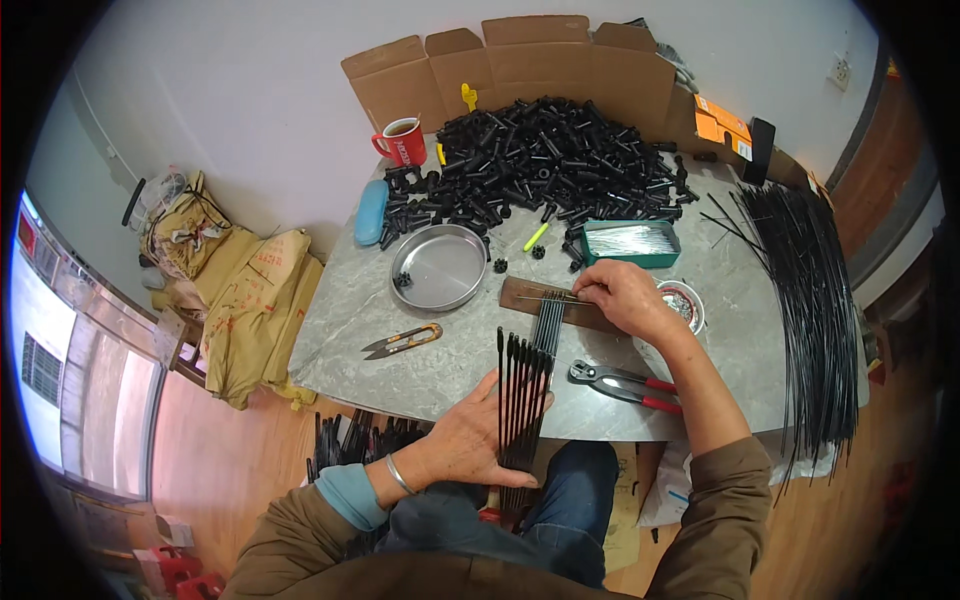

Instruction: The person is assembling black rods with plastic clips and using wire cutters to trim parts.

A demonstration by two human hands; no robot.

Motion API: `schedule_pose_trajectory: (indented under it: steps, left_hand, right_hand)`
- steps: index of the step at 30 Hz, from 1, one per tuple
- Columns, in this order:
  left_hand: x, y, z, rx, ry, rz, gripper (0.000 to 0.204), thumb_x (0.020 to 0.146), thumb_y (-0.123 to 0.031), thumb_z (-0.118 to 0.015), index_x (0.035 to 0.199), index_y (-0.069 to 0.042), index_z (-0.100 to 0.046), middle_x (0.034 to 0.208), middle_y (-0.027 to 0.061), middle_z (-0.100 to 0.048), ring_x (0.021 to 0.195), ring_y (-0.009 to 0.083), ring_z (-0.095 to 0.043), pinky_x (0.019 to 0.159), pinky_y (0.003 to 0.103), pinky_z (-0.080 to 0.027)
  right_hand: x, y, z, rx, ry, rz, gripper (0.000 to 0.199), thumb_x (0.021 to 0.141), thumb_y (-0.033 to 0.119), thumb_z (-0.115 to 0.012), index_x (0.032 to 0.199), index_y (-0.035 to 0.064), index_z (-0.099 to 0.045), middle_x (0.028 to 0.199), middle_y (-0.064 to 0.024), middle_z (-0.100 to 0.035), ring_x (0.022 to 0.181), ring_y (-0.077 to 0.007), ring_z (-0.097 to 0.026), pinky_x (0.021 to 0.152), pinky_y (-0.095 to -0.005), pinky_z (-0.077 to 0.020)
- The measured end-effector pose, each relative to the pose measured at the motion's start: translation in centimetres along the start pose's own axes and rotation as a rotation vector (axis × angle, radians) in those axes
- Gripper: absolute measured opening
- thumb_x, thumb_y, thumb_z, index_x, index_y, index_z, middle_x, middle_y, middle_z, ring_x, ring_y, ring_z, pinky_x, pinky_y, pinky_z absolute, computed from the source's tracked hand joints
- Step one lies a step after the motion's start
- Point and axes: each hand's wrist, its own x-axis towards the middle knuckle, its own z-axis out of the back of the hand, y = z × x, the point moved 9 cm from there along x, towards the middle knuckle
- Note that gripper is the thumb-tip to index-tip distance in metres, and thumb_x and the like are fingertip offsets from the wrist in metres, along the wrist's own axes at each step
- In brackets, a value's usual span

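Observation:
My left hand [462, 432] is wrapped round a row of thin black rods [518, 400], its thumb across their lower part. Side by side, the rods run up from my lap over the table's near edge. Their slim grey far ends [548, 325] rest on a brown wooden strip [595, 317]. My right hand [622, 298] is closed in a pinch above that strip, holding a thin metal wire [545, 298] that lies crosswise over the grey ends. The fingertips partly hide the wire. Pliers with red handles [625, 385] lie just below my right hand.
A round metal tray [440, 268], snips [402, 342] and a green box of wires [630, 245] surround the work. Behind them are piled black plastic parts [560, 160], a red mug [402, 143] and cardboard [540, 65]. Long black rods [815, 320] cover the table's right side.

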Motion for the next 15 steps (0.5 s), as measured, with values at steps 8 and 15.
schedule_pose_trajectory:
  steps: [8, 15]
  left_hand:
    - [0.4, 0.0, 0.1, 0.022, -0.009, 0.012, 0.096, 0.068, -0.063, -0.069, 0.136, -0.003, -0.039, 0.149, 0.0181, -0.03, 0.138, 0.0374, -0.027, 0.108, 0.045, -0.03]
    - [0.5, -0.1, 0.2, 0.02, -0.007, 0.01, 0.097, 0.068, -0.063, -0.069, 0.137, -0.002, -0.039, 0.149, 0.018, -0.03, 0.138, 0.0372, -0.027, 0.108, 0.044, -0.03]
  right_hand:
    - [0.7, -1.1, -1.1, 0.078, 0.076, -0.124, 0.015, 0.082, 0.017, -0.06, 0.089, 0.0078, -0.07, 0.086, -0.0119, -0.068, 0.084, -0.0313, -0.064, 0.075, -0.0406, -0.0482]
    - [1.2, -1.0, -1.5, 0.076, 0.074, -0.137, 0.016, 0.083, 0.017, -0.059, 0.089, 0.0066, -0.07, 0.086, -0.0129, -0.068, 0.084, -0.0312, -0.064, 0.076, -0.0399, -0.0482]
